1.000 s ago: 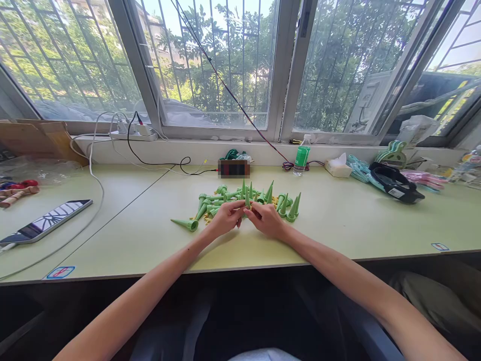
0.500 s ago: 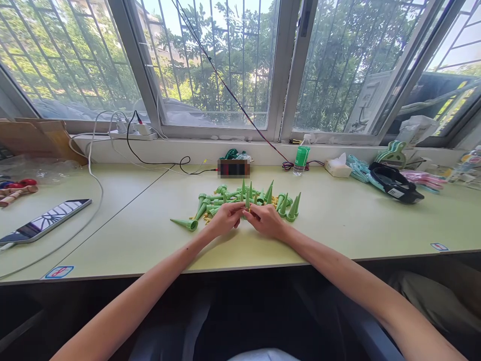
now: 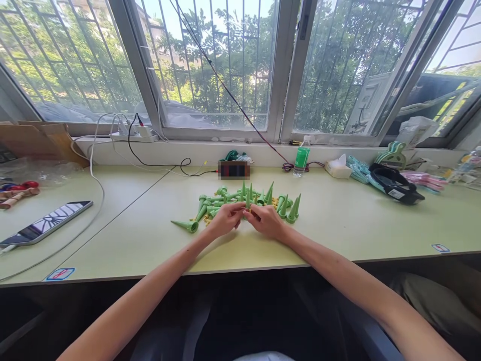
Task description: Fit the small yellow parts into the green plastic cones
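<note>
A pile of green plastic cone spikes [image 3: 221,199] lies on the pale green table [image 3: 150,235], some upright at the right [image 3: 292,209], one lying apart at the left [image 3: 186,225]. Small yellow pieces [image 3: 275,201] show among them. My left hand [image 3: 224,219] and my right hand [image 3: 265,219] meet at the near edge of the pile. Both are closed, fingertips pinched together on one upright green cone [image 3: 247,199] between them.
A phone [image 3: 45,222] with a white cable lies at the left. A power strip [image 3: 131,131] and black wire sit on the sill. A green bottle [image 3: 301,156], tissue box [image 3: 338,167], black headset [image 3: 394,183] and coloured clips stand at the right.
</note>
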